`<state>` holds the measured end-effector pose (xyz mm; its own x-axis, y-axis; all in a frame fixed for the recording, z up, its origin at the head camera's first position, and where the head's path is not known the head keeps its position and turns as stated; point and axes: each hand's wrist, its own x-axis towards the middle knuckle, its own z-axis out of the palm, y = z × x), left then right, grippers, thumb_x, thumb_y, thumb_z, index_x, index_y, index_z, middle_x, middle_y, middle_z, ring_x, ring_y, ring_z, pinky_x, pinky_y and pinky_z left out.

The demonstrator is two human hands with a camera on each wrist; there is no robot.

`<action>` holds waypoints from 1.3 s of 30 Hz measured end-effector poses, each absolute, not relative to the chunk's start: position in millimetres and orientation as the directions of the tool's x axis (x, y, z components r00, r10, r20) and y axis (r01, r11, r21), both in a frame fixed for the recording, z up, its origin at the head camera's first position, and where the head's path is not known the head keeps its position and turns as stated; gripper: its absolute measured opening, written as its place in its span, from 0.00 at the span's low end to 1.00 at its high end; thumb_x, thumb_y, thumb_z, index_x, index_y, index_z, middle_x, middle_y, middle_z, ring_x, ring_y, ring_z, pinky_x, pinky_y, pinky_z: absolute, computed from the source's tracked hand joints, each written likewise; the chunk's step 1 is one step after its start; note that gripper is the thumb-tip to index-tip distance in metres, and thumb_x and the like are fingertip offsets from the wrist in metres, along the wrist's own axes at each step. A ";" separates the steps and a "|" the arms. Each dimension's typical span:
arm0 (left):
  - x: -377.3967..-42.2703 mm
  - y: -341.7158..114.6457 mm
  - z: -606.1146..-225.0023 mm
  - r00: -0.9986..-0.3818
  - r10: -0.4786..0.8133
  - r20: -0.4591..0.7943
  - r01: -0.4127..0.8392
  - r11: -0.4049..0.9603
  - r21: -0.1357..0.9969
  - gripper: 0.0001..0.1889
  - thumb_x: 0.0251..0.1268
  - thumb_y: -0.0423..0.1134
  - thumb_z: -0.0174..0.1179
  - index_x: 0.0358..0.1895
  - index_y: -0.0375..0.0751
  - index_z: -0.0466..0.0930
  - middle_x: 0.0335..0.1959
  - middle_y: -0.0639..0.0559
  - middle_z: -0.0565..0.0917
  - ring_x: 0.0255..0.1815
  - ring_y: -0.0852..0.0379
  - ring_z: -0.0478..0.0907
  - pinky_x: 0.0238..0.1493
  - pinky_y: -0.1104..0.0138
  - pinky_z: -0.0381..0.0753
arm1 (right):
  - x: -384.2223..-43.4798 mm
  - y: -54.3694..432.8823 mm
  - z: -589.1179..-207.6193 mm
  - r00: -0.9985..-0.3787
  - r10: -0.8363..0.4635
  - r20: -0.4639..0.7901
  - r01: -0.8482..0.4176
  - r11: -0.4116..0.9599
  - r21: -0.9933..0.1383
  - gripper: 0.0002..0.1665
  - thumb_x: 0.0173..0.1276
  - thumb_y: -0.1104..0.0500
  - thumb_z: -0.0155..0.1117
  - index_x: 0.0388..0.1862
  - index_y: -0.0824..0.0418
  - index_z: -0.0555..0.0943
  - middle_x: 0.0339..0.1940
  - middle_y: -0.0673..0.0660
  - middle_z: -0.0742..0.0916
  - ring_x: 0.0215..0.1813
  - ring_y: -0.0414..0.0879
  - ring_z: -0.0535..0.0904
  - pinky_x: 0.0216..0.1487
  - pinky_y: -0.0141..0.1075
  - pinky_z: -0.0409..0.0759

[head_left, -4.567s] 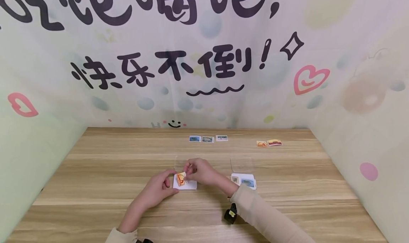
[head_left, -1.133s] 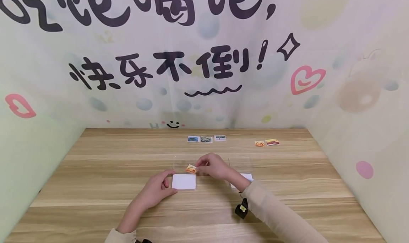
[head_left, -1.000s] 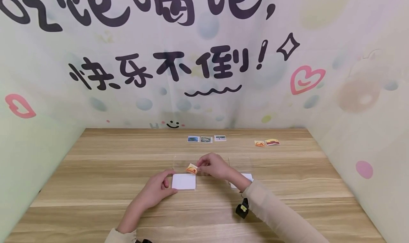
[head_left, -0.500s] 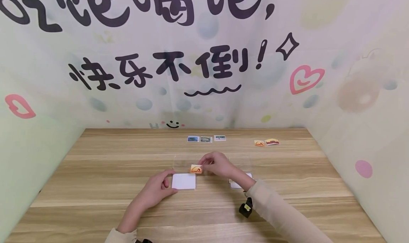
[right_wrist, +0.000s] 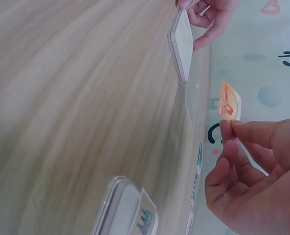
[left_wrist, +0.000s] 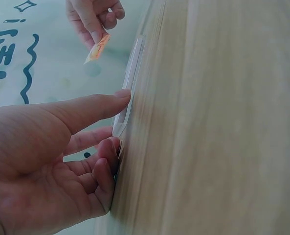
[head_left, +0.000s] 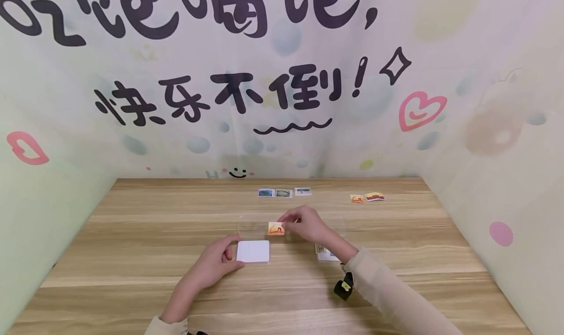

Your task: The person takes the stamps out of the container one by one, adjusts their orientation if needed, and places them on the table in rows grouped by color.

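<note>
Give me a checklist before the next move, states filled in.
1. Orange stamp pinched by the right hand: ok, thumb and finger on its edge.
2. Left hand on the left case: ok, thumb and finger at its edges.
3. Stamp's picture side facing the head camera: ok.
4. Right case fully visible from the head: not ok, right forearm hides part of it.
5. Clear panel behind the left case attached to it: cannot tell.
</note>
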<state>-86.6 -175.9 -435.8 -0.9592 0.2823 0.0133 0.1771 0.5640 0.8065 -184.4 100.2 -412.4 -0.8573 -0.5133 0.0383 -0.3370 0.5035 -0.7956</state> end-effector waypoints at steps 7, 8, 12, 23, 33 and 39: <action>-87.2 -176.2 -436.6 -0.960 0.281 0.020 0.183 0.566 0.804 0.29 0.60 0.32 0.76 0.63 0.25 0.76 0.31 0.51 0.74 0.28 0.64 0.67 0.30 0.71 0.70 | -187.2 104.6 -413.8 -0.876 -0.480 0.048 -0.329 0.521 -0.788 0.08 0.72 0.67 0.67 0.45 0.69 0.90 0.34 0.57 0.90 0.34 0.37 0.77 0.38 0.31 0.76; -87.3 -176.2 -436.6 -0.959 0.281 0.023 0.185 0.566 0.803 0.29 0.60 0.32 0.76 0.62 0.25 0.76 0.31 0.51 0.74 0.28 0.64 0.67 0.30 0.71 0.70 | -187.3 105.0 -413.6 -0.878 -0.477 0.046 -0.324 0.521 -0.790 0.08 0.72 0.67 0.67 0.45 0.69 0.89 0.34 0.57 0.90 0.34 0.37 0.77 0.39 0.31 0.76; -87.4 -176.3 -436.5 -0.959 0.283 0.026 0.189 0.566 0.803 0.29 0.60 0.32 0.76 0.62 0.26 0.76 0.31 0.51 0.74 0.27 0.64 0.67 0.30 0.71 0.70 | -187.5 107.7 -411.7 -0.887 -0.460 0.028 -0.298 0.526 -0.797 0.07 0.73 0.67 0.67 0.44 0.68 0.89 0.34 0.56 0.89 0.35 0.38 0.76 0.39 0.32 0.76; -86.4 -176.8 -437.6 -0.958 0.285 0.026 0.189 0.561 0.806 0.28 0.60 0.32 0.77 0.62 0.27 0.76 0.31 0.51 0.74 0.27 0.64 0.67 0.29 0.71 0.69 | -191.9 119.3 -413.4 -0.895 -0.445 0.021 -0.283 0.532 -0.798 0.06 0.73 0.66 0.67 0.44 0.68 0.88 0.34 0.57 0.89 0.33 0.40 0.78 0.34 0.32 0.75; -86.2 -176.4 -437.1 -0.959 0.281 0.030 0.191 0.567 0.801 0.28 0.59 0.32 0.77 0.61 0.27 0.76 0.31 0.51 0.74 0.27 0.64 0.67 0.30 0.71 0.70 | -192.0 128.5 -410.2 -0.910 -0.415 -0.013 -0.241 0.553 -0.798 0.06 0.73 0.66 0.67 0.44 0.67 0.88 0.33 0.56 0.89 0.33 0.41 0.77 0.34 0.33 0.74; -86.0 -176.2 -437.2 -0.958 0.285 0.025 0.189 0.565 0.803 0.28 0.60 0.33 0.77 0.61 0.28 0.76 0.31 0.51 0.74 0.27 0.63 0.67 0.29 0.71 0.70 | -195.0 134.6 -411.1 -0.913 -0.408 0.004 -0.248 0.548 -0.799 0.06 0.72 0.67 0.67 0.43 0.68 0.88 0.33 0.57 0.89 0.33 0.42 0.79 0.35 0.34 0.76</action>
